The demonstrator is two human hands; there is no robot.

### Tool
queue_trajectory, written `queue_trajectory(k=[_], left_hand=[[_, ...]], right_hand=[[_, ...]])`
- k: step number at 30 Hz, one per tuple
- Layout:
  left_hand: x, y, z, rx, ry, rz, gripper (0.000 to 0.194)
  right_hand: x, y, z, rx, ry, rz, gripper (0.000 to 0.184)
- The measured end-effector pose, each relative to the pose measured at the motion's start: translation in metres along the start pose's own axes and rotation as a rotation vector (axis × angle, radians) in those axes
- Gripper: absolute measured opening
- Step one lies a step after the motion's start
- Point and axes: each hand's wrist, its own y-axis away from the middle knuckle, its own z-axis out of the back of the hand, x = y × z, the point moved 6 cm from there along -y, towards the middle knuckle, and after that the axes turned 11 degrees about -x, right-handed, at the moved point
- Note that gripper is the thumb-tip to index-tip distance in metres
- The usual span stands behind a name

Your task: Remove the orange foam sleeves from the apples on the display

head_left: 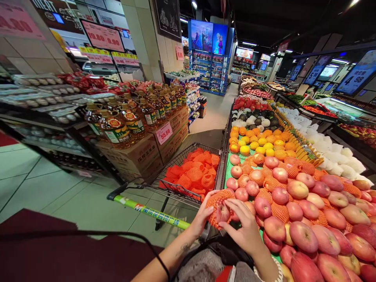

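An apple point(222, 212) half wrapped in an orange foam net point(215, 201) sits at the near left corner of a display of red apples point(296, 219). My left hand point(204, 216) grips the net at its left side, fingers curled round it. My right hand point(245, 226) rests on the same apple from the right, fingers bent and pinching the net's edge. Many apples on the stand are bare; others still wear orange nets.
A shopping cart point(188, 172) with a green handle point(147, 211) stands left of the display and holds a pile of loose orange nets point(195, 172). Oranges point(258, 143) lie farther along the stand. Oil bottles point(132, 119) on stacked cartons line the aisle's left side.
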Motion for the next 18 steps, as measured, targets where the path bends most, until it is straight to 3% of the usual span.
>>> queue_trajectory(k=[5,11,12,15,18], left_hand=[[-0.006,0.003,-0.003,0.055,-0.041,-0.001,0.076],[-0.002,0.007,0.0,0.179,-0.329,0.058,0.087],[-0.002,0.008,0.002,0.204,-0.364,0.062,0.087],[-0.002,0.01,0.005,0.254,-0.386,0.073,0.088],[0.002,0.009,0.005,0.275,-0.361,0.107,0.086]], right_hand=[[-0.028,0.013,-0.023,0.145,0.072,-0.209,0.101],[-0.066,0.029,-0.035,0.221,-0.035,-0.37,0.124],[-0.072,0.033,-0.034,0.255,-0.092,-0.382,0.12],[-0.08,0.042,-0.029,0.309,-0.26,-0.388,0.082],[-0.081,0.045,-0.031,0.248,-0.202,-0.339,0.082]])
